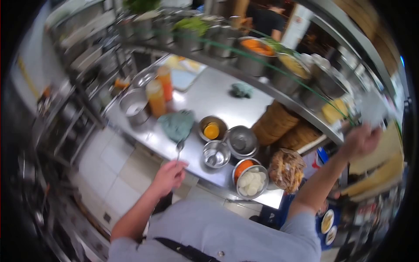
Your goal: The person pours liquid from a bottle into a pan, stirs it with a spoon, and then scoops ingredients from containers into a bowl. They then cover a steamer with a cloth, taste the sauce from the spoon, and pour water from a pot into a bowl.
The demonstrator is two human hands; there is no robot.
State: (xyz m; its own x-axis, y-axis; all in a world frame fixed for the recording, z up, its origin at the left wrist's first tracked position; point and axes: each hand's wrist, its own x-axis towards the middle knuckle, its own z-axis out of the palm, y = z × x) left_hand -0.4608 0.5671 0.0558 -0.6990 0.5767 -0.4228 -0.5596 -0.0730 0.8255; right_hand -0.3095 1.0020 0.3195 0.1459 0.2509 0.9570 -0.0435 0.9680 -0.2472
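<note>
My left hand (169,178) is closed around the handle of a spoon (180,150), held at the front edge of the steel table. Just beyond the spoon lies a crumpled green cloth (176,124). Raised far to the right, my right hand (363,139) grips a pale, see-through item (372,107), too smeared by motion to name. In front of me stand a steel bowl with an orange-yellow piece (211,130), a shiny small bowl (216,154) and a darker bowl (242,142). A bowl of white slices (252,182) and something orange sits near my body.
Two sauce bottles (156,98) and a steel pot (134,107) stand on the left. Above the table runs a shelf (209,54) with several steel containers. Bamboo steamers (276,122) and a plastic-wrapped brown bundle (286,169) are on the right. A person (267,24) stands beyond the shelf.
</note>
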